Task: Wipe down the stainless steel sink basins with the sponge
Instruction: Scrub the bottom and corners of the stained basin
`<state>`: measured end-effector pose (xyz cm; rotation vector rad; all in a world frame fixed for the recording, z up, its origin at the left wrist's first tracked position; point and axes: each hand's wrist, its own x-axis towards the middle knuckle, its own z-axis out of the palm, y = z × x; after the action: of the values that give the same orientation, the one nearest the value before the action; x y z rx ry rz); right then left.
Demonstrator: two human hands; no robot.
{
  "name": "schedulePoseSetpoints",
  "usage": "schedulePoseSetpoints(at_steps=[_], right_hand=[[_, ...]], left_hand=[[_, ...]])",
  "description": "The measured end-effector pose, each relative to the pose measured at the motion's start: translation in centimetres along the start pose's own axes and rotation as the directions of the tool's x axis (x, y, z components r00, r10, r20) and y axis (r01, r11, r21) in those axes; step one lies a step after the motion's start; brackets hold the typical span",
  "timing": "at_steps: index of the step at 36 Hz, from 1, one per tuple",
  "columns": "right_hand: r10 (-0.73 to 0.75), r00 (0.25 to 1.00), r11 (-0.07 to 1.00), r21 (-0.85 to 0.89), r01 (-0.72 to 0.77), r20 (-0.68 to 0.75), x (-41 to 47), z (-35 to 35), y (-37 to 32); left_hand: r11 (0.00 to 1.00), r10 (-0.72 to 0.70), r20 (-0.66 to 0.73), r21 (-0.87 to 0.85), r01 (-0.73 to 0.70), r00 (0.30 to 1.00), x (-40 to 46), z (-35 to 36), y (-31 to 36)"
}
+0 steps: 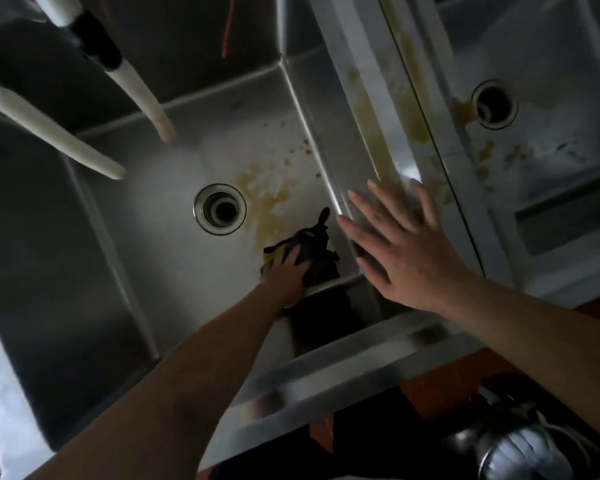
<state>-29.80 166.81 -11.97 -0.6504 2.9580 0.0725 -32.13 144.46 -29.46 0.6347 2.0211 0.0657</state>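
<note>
Yellow-green sponge [272, 257] (under dark rag) on stained left basin [174, 188] floor, near front-right corner.

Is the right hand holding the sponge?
No, the right hand is spread open over the divider; the left hand grips the sponge.

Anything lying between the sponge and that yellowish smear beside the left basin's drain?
Nothing visible. The left hand holds the sponge on the basin floor, and the smear starts just beyond it, toward the drain.
</note>
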Motion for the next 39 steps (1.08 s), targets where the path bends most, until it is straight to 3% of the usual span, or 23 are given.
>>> schedulePoseSetpoints(at_steps=[5,8,11,15,17,20,25,29,32,36,39], right_hand=[[-0.083,0.996,0.995,0.055,0.082,0.017,0.4,-0.3,-1.1],[-0.214,0.975,0.967,0.154,0.203,0.056,0.2,-0.5,-1.6],[-0.297,0.952,0.935,0.223,0.276,0.068,-0.1,-0.3,-2.0],[-0.333,0.938,0.917,0.262,0.301,0.09,-0.6,0.6,-1.6],[-0.365,0.921,0.907,0.274,0.319,0.135,-1.0,1.1,-1.3],[-0.391,0.907,0.911,0.205,0.358,0.157,-1.0,2.0,-1.1],[-0.392,0.917,0.918,0.101,0.384,0.074,1.0,2.0,0.0],[-0.433,0.898,0.901,0.051,0.43,0.072,3.6,1.4,1.7],[-0.417,0.907,0.909,0.039,0.416,0.06,5.2,1.5,2.0],[-0.379,0.925,0.925,0.051,0.378,0.025,5.5,1.7,1.9],[-0.345,0.938,0.938,0.05,0.343,0.037,5.5,1.6,1.9]], left_hand=[[0.921,0.255,-0.017,0.31,-0.237,0.967,-1.5,1.2,-4.6],[0.852,0.374,0.033,0.382,-0.358,0.927,-3.9,1.3,-8.1],[0.8,0.465,-0.045,0.449,-0.398,0.884,-6.7,1.5,-11.2],[0.812,0.47,-0.014,0.399,-0.426,0.883,-8.3,2.9,-14.3],[0.849,0.459,-0.072,0.331,-0.413,0.886,-8.2,3.6,-14.4],[0.857,0.439,-0.14,0.363,-0.367,0.887,-7.1,4.9,-13.5],[0.872,0.464,-0.34,0.335,-0.356,0.818,-3.7,6.2,-10.2],[0.877,0.469,-0.423,0.332,-0.349,0.775,-0.1,4.3,-8.5],[0.913,0.381,-0.506,0.337,-0.229,0.774,2.6,1.8,-9.1],[0.977,0.142,-0.638,0.213,-0.003,0.757,6.1,-3.8,-11.7],[0.987,-0.088,-0.608,0.053,0.15,0.789,8.5,-8.4,-13.9]])
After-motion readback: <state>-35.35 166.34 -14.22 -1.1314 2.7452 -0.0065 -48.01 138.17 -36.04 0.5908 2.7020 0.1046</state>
